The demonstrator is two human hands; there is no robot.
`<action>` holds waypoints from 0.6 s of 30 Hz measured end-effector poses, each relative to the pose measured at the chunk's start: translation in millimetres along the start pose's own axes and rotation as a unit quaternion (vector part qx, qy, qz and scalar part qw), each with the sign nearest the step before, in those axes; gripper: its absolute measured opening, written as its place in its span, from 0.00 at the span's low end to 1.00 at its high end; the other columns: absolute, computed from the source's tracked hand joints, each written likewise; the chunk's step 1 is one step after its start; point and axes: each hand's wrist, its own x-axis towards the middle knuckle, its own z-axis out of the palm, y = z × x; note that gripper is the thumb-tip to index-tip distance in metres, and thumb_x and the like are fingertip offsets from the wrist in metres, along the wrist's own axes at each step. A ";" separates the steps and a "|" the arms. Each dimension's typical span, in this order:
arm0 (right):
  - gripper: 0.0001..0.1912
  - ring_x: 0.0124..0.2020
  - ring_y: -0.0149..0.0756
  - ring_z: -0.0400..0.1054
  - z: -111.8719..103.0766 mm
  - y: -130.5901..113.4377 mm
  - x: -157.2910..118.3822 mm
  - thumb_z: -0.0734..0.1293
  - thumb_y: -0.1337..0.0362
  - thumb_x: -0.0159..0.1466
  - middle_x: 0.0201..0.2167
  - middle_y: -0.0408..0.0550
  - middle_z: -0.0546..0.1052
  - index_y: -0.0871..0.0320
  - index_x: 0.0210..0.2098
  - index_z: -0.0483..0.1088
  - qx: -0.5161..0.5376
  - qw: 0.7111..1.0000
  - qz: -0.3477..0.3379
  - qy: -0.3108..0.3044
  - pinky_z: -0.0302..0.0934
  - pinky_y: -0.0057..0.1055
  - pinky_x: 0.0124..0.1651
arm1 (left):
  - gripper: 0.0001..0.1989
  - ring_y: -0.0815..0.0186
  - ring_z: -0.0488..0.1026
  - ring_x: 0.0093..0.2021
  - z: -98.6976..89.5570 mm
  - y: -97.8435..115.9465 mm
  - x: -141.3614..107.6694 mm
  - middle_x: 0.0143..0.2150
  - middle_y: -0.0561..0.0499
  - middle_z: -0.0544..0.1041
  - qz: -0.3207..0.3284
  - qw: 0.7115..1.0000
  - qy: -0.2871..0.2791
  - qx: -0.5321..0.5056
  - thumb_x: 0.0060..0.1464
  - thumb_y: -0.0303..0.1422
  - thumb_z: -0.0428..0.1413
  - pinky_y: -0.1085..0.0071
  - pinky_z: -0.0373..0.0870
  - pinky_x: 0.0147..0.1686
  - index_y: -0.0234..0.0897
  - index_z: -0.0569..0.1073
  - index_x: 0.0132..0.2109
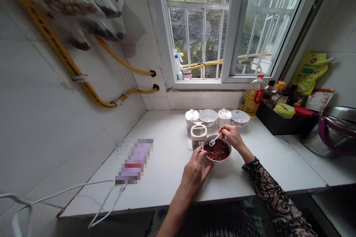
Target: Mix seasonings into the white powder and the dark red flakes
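A white bowl with a red rim (214,160) stands on the white counter (167,170), holding dark red ground spice (218,150). My left hand (194,176) grips the bowl's near left side. My right hand (233,139) is above the far rim, pinching a small white spoon (214,139) whose scoop tips into the bowl. Right beside the bowl, a jar with a white lid and handle (198,136) stands behind my left fingers.
Two small white bowls (208,117) and white-lidded jars (224,117) stand at the back. A cooking oil bottle (251,98), a black tray of condiments (283,124) and a steel pot (332,131) are to the right. A white cable (102,196) and a blurred packet (135,161) lie left.
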 end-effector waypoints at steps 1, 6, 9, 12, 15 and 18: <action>0.09 0.20 0.35 0.70 -0.2 -0.1 0.1 0.59 0.66 0.50 0.14 0.41 0.74 0.56 0.23 0.71 0.003 1.000 -0.002 0.002 0.63 0.28 0.30 | 0.22 0.54 0.72 0.57 -0.2 0.0 0.1 0.59 0.39 0.68 0.000 1.000 -0.001 0.000 0.56 0.27 0.57 0.60 0.77 0.47 0.41 0.60 0.56; 0.09 0.20 0.34 0.69 -0.4 0.1 1.0 0.59 0.65 0.49 0.13 0.42 0.73 0.57 0.22 0.71 0.029 1.000 0.004 0.005 0.63 0.29 0.30 | 0.22 0.54 0.73 0.56 -1.1 -0.2 0.2 0.59 0.39 0.69 0.002 1.000 -0.001 0.000 0.56 0.27 0.57 0.61 0.78 0.46 0.40 0.61 0.55; 0.08 0.19 0.34 0.67 -1.5 1.1 2.9 0.60 0.65 0.47 0.13 0.42 0.73 0.57 0.21 0.71 0.080 0.997 0.018 0.005 0.64 0.29 0.29 | 0.22 0.54 0.73 0.56 -2.0 0.0 0.4 0.59 0.39 0.69 0.003 1.000 -0.004 0.001 0.56 0.27 0.57 0.61 0.77 0.46 0.41 0.60 0.56; 0.08 0.17 0.33 0.66 -2.8 2.8 5.0 0.60 0.65 0.46 0.12 0.42 0.73 0.57 0.20 0.70 0.112 0.993 0.038 0.003 0.63 0.29 0.29 | 0.22 0.54 0.72 0.57 -2.8 0.7 1.0 0.59 0.39 0.68 0.004 1.000 -0.004 0.000 0.56 0.27 0.57 0.61 0.77 0.47 0.41 0.60 0.56; 0.08 0.18 0.34 0.67 -3.7 4.5 7.1 0.60 0.65 0.46 0.12 0.42 0.73 0.57 0.20 0.71 0.128 0.990 0.050 -0.001 0.64 0.30 0.29 | 0.22 0.54 0.72 0.57 -2.5 1.2 1.4 0.59 0.39 0.68 0.004 1.000 -0.002 -0.001 0.55 0.27 0.57 0.61 0.78 0.46 0.40 0.60 0.55; 0.07 0.20 0.35 0.69 -2.7 4.0 9.1 0.62 0.65 0.47 0.14 0.43 0.74 0.58 0.22 0.71 0.149 0.988 0.041 0.008 0.66 0.32 0.32 | 0.22 0.54 0.72 0.57 -1.3 1.0 1.2 0.59 0.39 0.68 0.002 1.000 -0.003 -0.003 0.55 0.27 0.57 0.61 0.78 0.46 0.40 0.61 0.55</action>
